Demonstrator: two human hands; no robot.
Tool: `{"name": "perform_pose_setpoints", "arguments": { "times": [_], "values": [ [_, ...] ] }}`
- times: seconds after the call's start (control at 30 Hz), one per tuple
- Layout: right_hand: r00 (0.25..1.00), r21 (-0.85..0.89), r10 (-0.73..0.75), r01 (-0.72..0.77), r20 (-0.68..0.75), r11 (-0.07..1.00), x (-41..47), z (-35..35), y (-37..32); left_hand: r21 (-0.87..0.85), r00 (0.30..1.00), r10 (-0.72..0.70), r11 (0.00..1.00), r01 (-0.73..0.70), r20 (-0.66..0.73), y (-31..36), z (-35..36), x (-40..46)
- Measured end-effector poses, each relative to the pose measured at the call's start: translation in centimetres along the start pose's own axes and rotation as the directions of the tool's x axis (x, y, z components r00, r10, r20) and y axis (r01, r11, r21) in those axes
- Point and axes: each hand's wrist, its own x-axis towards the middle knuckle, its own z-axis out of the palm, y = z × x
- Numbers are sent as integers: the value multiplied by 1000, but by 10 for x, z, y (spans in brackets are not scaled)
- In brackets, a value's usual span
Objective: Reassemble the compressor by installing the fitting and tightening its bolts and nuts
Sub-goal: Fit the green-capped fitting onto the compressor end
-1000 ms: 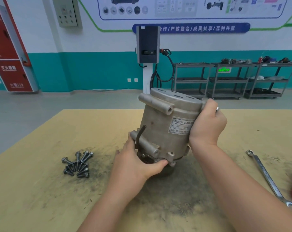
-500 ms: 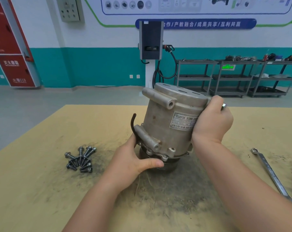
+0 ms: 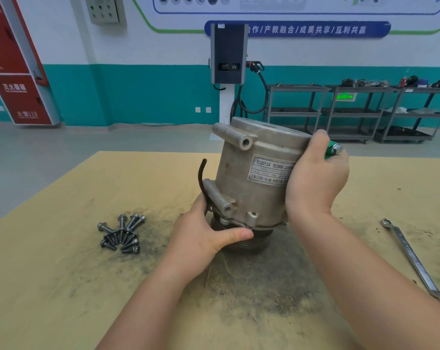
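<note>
A grey metal compressor (image 3: pixel 249 173) stands tilted on its dark pulley end in the middle of the worn yellow table (image 3: pixel 62 286). My left hand (image 3: pixel 208 236) grips its lower rim, thumb lying across the pulley. My right hand (image 3: pixel 314 178) holds the upper right side of the housing, fingers curled round it. A green-tipped part with a bolt head (image 3: pixel 333 150) shows above that hand. A short black hose (image 3: pixel 202 173) sticks up at the compressor's left. Several flanged bolts (image 3: pixel 123 234) lie in a heap to the left.
A long combination wrench (image 3: pixel 413 261) lies on the table at the right. Beyond the table are a bare floor, a charging post (image 3: pixel 227 54), metal shelving carts (image 3: pixel 360 112) and a red cabinet (image 3: pixel 14 72).
Both hands have turned and shifted the compressor slightly on the table; the black hose now shows further left. My head has also moved closer.
</note>
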Motion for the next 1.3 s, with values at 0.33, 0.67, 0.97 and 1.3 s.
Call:
{"name": "perform_pose_setpoints", "arguments": {
  "times": [0.33,0.67,0.97,1.3],
  "values": [
    [626,-67,-433,614,649,786,-14,-1,-20,374,997,-69,924,74,-28,-5,-34,-2],
    [473,1,-467,701,747,713,-7,-1,-25,348,999,38,936,-47,34,-7,-35,-2],
    [531,-30,-506,710,680,704,-5,-3,-16,100,989,87,992,-75,-123,-4,-15,-4],
    [504,-35,-449,693,738,720,5,-7,-19,445,994,100,890,-105,34,-5,-26,-2]
  ]
}}
